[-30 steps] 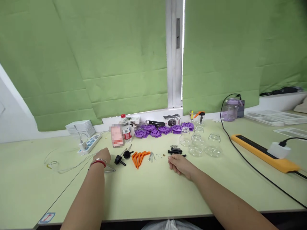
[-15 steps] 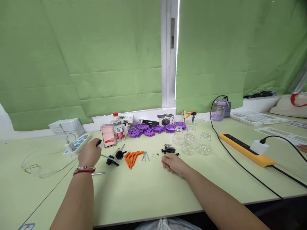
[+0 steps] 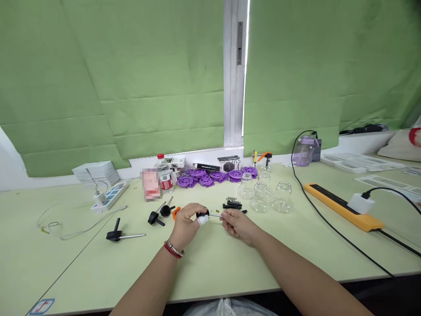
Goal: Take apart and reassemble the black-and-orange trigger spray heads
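My left hand (image 3: 188, 224) is closed around a black sprayer head (image 3: 202, 214) with a thin metal tube (image 3: 215, 215) pointing right. A white wad (image 3: 203, 220) shows at its thumb. The fingertips of my right hand (image 3: 237, 224) are pinched together at the tube's free end; whatever small thing they hold is hidden. Orange trigger levers (image 3: 176, 213) are mostly covered by my left hand. Three more black heads with metal tubes lie to the left, one (image 3: 114, 235) nearer me. Black plastic parts (image 3: 233, 206) and springs (image 3: 233, 199) sit just beyond my right hand.
Several clear glass bottles (image 3: 259, 204) stand right of centre. Purple plastic wheels (image 3: 207, 181) line the back beside a water bottle (image 3: 165, 175) and a phone (image 3: 151, 184). An orange power strip (image 3: 342, 208) with cables lies at right, a white one (image 3: 113, 195) at left.
My left hand has moved right from near the phone, carrying the black head to my right hand. The tube now meets the right fingertips, which have stayed pinched in about the same place.
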A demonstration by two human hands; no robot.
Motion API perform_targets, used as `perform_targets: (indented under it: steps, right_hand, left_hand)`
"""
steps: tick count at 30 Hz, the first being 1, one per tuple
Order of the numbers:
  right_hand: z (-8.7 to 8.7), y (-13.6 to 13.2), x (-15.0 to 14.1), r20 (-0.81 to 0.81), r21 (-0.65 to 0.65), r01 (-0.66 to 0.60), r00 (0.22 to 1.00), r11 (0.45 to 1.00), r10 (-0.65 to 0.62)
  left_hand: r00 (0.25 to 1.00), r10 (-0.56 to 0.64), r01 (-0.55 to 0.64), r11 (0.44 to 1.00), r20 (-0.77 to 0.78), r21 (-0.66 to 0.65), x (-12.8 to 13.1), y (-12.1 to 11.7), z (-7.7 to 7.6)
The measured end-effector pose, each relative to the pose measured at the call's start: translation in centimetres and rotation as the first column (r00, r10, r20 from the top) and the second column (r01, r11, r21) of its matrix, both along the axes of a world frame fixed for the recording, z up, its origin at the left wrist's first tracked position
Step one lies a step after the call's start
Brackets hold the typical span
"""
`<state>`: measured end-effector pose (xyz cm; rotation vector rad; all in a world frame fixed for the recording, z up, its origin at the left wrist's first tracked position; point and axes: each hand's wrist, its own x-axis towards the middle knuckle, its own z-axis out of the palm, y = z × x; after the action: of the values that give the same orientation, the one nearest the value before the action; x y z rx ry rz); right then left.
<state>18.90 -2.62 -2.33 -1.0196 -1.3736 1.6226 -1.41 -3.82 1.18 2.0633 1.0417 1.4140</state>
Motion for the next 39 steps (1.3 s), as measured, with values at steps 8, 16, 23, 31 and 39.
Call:
perform_targets:
  steps: [8, 16, 23, 31, 39]
  right_hand:
    - [-0.4, -0.1, -0.7, 0.014, 0.218, 0.053, 0.998, 0.975, -0.057]
    - [0.4, 1.1, 0.0, 0.377, 0.620, 0.028, 0.866, 0.784, -0.329]
    - [1.7, 5.1, 0.3, 0.697, 0.622, -0.158, 0.558, 0.767, -0.450]
    - [0.7, 6.2, -1.7, 0.750, 0.606, -0.221, 0.478, 0.764, -0.456]
    - [0.6, 5.7, -1.5, 0.711, 0.602, -0.138, 0.540, 0.786, -0.450]
  left_hand:
    - [0.923, -0.197, 0.339, 0.821, 0.330, -0.459, -1.2, 0.1, -0.5]
    - [0.957, -0.259, 0.137, 0.801, -0.131, -0.583, -1.4, 0.9, -1.6]
    - [0.952, -0.207, 0.036, 0.808, -0.226, -0.588, -1.7, 1.2, -1.7]
    - [0.956, -0.202, 0.043, 0.812, -0.211, -0.583, -2.0, 1.4, -2.1]
    - [0.953, -0.201, 0.036, 0.818, -0.227, -0.574, -2.1, 1.5, -2.2]
